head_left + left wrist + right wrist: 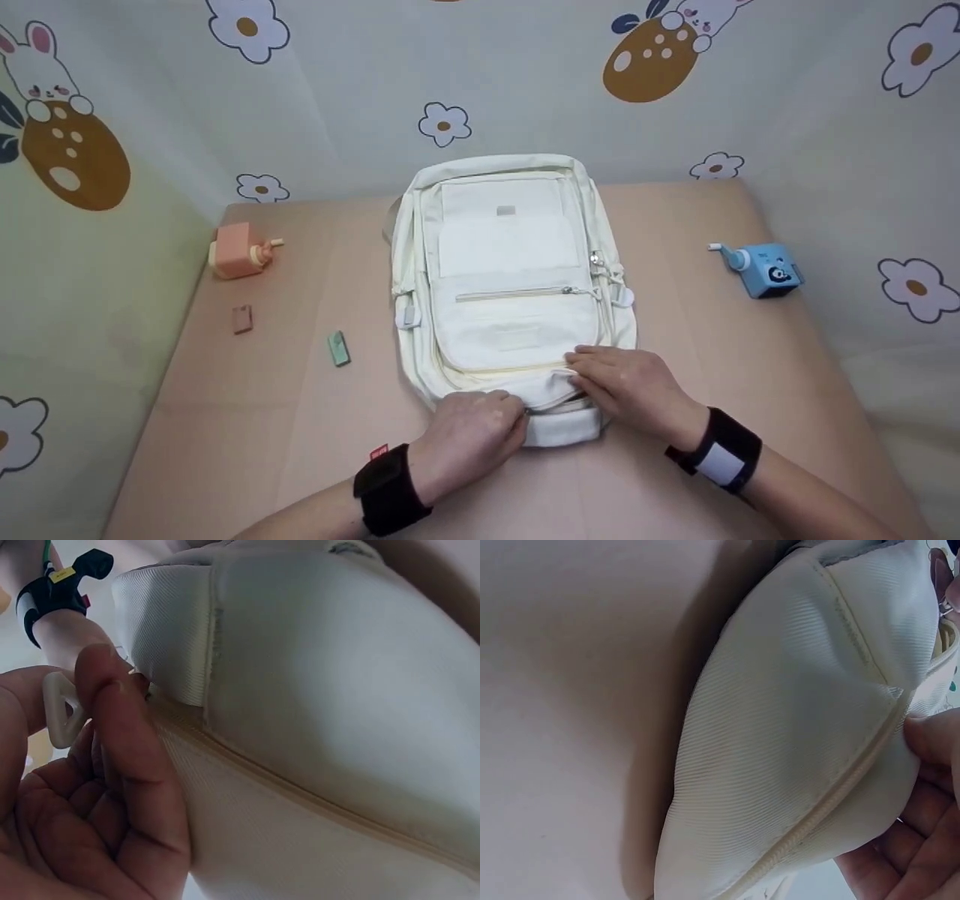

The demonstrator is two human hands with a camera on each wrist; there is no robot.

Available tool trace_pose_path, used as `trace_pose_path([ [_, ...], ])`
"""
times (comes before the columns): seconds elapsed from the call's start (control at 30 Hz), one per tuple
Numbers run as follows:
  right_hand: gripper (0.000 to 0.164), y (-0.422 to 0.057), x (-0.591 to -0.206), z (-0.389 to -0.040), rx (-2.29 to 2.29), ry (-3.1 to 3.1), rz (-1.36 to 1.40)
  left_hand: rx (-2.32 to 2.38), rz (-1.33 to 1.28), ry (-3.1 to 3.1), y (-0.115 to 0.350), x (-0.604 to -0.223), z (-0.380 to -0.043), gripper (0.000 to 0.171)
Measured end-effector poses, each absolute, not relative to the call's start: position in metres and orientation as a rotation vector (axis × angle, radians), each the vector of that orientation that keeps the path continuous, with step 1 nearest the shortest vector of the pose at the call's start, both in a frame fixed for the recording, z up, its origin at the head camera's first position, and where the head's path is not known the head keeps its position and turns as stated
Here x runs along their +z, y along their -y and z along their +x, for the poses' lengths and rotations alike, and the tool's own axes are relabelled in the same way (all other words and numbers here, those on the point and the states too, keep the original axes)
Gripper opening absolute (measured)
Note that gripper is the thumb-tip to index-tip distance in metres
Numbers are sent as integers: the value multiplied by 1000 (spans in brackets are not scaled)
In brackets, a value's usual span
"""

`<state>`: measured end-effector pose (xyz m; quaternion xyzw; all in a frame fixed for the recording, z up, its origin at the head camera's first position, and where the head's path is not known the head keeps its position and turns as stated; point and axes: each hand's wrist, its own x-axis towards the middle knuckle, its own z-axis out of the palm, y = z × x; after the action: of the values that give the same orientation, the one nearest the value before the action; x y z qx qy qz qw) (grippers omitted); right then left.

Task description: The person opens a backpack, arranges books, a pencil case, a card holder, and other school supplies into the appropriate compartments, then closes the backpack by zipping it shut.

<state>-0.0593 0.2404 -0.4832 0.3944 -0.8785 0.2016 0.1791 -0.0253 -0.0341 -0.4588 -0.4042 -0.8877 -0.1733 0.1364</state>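
Note:
A cream-white backpack (pixel 510 240) lies front side up, its top toward the wall. At its bottom edge my left hand (pixel 480 431) pinches a zipper pull (pixel 61 711), whose pale triangular loop shows between thumb and forefinger in the left wrist view. To the right, my right hand (pixel 630 382) holds the bag's lower right corner, thumb against the fabric beside the zipper (pixel 825 810). A small dark gap shows along the seam between the two hands in the head view. The bag's inside is hidden.
An orange crank pencil sharpener (pixel 240 251) stands at the table's far left. Near it lie a reddish eraser (pixel 242 319) and a green eraser (pixel 339 349). A blue crank pencil sharpener (pixel 769 270) sits at the right. Patterned cloth (pixel 352 82) hangs behind the table.

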Motion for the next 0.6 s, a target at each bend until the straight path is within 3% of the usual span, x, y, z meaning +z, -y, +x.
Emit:
trace_pose_path([
  [0.3, 30, -249, -485, -59, 589, 2500, 1124, -606, -1168, 2656, 37, -460, -31, 18],
  [0.6, 46, -295, -488, -65, 631, 2514, 1148, -626, -1159, 2704, 39, -458, -32, 23],
])
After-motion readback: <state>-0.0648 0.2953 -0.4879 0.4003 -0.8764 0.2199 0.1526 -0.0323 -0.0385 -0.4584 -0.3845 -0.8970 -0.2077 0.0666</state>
